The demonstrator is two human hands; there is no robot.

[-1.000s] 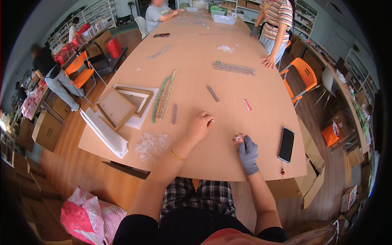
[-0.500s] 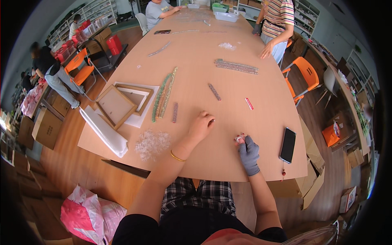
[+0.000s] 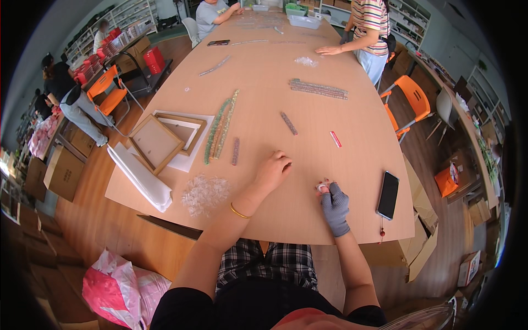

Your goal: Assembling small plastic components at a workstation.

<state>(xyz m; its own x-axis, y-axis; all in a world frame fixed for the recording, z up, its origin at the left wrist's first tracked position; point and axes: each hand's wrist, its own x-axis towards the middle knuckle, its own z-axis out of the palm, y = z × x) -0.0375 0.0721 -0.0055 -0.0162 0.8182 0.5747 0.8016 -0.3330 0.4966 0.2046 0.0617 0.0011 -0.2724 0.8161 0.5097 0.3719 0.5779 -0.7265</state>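
Note:
My left hand (image 3: 273, 169), bare with a gold bangle at the wrist, rests on the table with its fingers curled; anything in them is hidden. My right hand (image 3: 334, 208) wears a grey glove with bare fingertips. Its fingers are pinched together, with something small and whitish at the tips that I cannot make out. Ahead of my left hand lies a short, dark, speckled strip (image 3: 289, 124). A similar strip (image 3: 236, 152) lies to its left, beside long green and tan beaded-looking strands (image 3: 222, 129). A small red-and-white stick-shaped piece (image 3: 335, 139) lies ahead of my right hand.
Clear plastic scraps (image 3: 204, 195) are heaped left of my forearm. Wooden frames (image 3: 157, 144) and a white roll (image 3: 140, 177) lie at the left edge. A phone (image 3: 388, 195) lies at right. More strands (image 3: 319, 89) lie farther off. A person in stripes (image 3: 369, 33) leans at the far right.
My left hand has shifted slightly right, its fingers curling a little lower. My right hand stays nearly still. The striped person's hand has moved left over the tabletop.

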